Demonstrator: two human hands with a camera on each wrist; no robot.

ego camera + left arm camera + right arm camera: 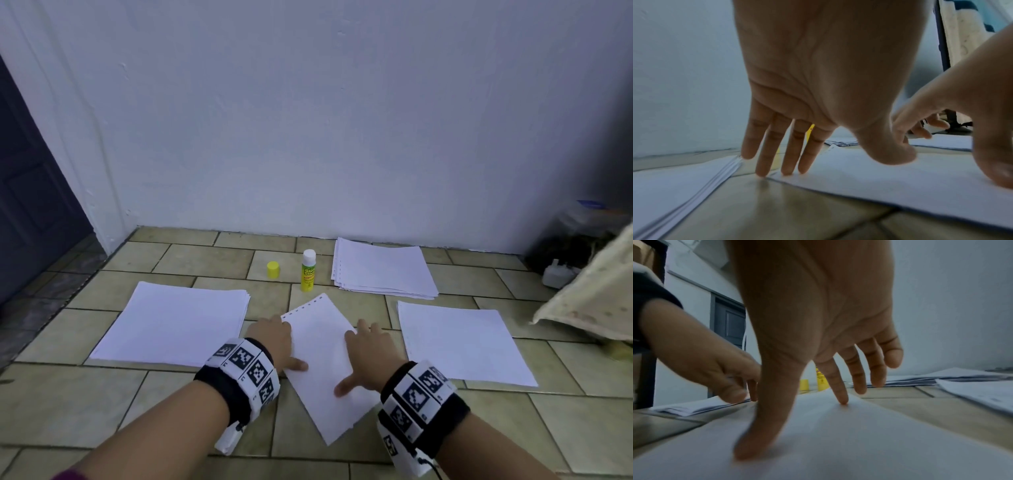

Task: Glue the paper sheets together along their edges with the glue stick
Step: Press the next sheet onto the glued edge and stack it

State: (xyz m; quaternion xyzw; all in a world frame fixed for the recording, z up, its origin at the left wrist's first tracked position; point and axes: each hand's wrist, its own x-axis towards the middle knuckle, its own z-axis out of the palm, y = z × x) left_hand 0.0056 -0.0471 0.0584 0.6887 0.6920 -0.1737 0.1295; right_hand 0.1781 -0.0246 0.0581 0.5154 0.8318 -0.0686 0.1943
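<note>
A white sheet with punched holes point(323, 363) lies skewed on the tiled floor between my hands. My left hand point(277, 342) rests on its left edge, fingers straight, thumb on the paper. My right hand point(368, 356) presses the sheet's right side with thumb and forefinger spread. The left wrist view shows the left fingertips point(786, 170) at the paper's edge point(879, 178). In the right wrist view the right thumb point(758, 434) and forefinger press the sheet point(838, 443). Beyond the sheet the uncapped yellow glue stick point(308, 270) stands upright, its yellow cap point(273, 269) to its left.
Three paper stacks lie around: one at left point(174, 322), one at right point(462, 342), one at the back point(382, 269) by the white wall. A white charger point(556, 274) and a beige cloth point(596, 291) sit at far right. A dark door point(30, 192) stands left.
</note>
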